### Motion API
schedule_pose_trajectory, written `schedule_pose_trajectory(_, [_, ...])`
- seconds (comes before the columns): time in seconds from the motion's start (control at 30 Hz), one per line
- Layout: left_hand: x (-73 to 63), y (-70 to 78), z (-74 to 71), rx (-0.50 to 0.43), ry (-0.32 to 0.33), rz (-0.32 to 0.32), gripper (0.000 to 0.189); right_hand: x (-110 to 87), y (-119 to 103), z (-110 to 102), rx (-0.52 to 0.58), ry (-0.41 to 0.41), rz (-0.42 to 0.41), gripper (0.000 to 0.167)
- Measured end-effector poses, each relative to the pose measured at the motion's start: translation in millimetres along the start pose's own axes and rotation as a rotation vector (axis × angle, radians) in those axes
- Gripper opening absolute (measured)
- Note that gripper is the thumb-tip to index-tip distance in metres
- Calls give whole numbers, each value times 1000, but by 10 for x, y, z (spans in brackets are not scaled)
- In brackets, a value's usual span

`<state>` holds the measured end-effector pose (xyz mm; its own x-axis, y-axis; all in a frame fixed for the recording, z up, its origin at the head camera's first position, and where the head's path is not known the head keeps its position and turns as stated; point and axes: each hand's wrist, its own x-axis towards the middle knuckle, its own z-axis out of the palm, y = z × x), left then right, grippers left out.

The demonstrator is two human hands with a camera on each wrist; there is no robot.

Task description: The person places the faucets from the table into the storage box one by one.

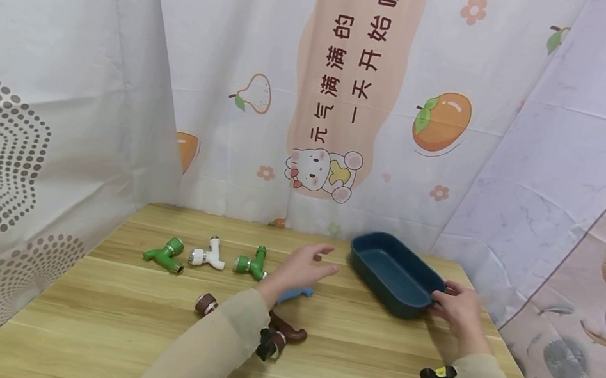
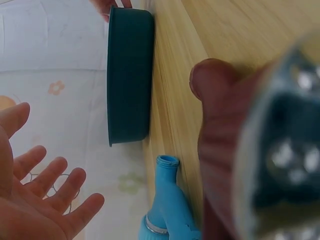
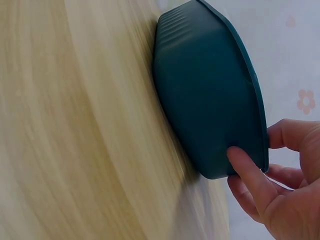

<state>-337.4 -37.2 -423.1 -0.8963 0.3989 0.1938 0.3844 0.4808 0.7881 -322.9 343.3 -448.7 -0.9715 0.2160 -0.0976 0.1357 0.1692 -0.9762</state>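
A dark teal rectangular plastic basin (image 1: 382, 284) lies on the right side of the table. At its near right corner, my right hand (image 1: 457, 309) pinches the rim; the right wrist view shows the thumb (image 3: 248, 170) against the outer wall. My left hand (image 1: 300, 269) is held above the table left of the basin, fingers spread and holding nothing. Below that hand is a blue plastic tap (image 2: 167, 205), partly hidden in the head view. A brown tap (image 1: 286, 329) lies by the left wrist, looming large and blurred in the left wrist view.
Toward the back left lie a green tap (image 1: 166, 255), a white tap (image 1: 209, 255) and another green tap (image 1: 252, 264). Another brown piece (image 1: 206, 304) shows beside the left sleeve. Printed curtains (image 1: 251, 143) enclose the wooden table (image 1: 346, 376) at the back and sides.
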Motion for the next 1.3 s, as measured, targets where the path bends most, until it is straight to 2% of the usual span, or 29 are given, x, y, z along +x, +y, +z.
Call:
schedule_pose_trajectory(0.63, [-104,2,-131,29,7,-1,55,-90,-25,144,-68,-97,-25,72])
schedule_pose_trajectory(0.93, [-160,-2,-157,53,23,-1,54,-158,-58,233,-121,-183,-54,75])
schedule_pose_trajectory(1.13, [-190,-14,-177,44,23,-11,56,-184,-54,272,-109,-185,-56,76])
schedule_pose_trajectory(1.3, [-236,-29,-200,48,18,8,53,-196,-66,315,-125,-188,-55,76])
